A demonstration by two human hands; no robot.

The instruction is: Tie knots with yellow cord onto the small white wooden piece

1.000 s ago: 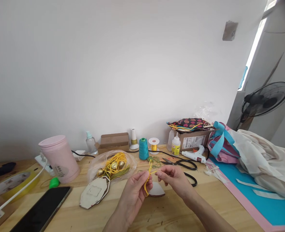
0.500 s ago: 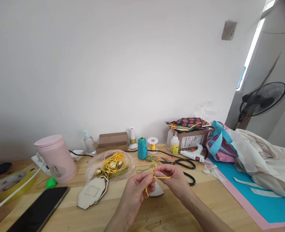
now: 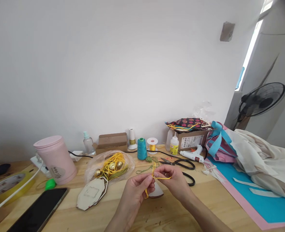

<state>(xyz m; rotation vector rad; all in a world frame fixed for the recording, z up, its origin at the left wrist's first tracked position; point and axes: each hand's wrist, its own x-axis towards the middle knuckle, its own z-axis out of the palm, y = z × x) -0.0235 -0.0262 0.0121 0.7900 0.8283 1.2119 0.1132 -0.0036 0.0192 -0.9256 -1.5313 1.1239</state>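
A thin yellow cord [image 3: 163, 178] runs between my two hands, with a small loop rising above the fingertips and a piece hanging below. My left hand [image 3: 139, 189] pinches it between thumb and fingers. My right hand [image 3: 172, 180] is closed on it too, its fingertips almost meeting those of the left. Beneath the hands lies a pale curved-edge piece [image 3: 157, 192], partly hidden. Just behind them are a tangle of green thread [image 3: 149, 159] and black-handled scissors [image 3: 178, 162]. The cord's crossing between the fingertips is too small to make out.
Left of the hands are a plastic bag of yellow cords and gold bells [image 3: 112, 166], octagonal boards [image 3: 91, 194], a phone [image 3: 39, 211] and a pink canister [image 3: 57, 161]. Behind stand a teal thread cone [image 3: 142, 149] and glue bottle [image 3: 174, 146]. A glue gun [image 3: 193, 154] lies right.
The fingertips have drawn slightly closer together around the yellow cord, and its upper loop looks narrower. The whole view has shifted a little; the things on the table stay in place.
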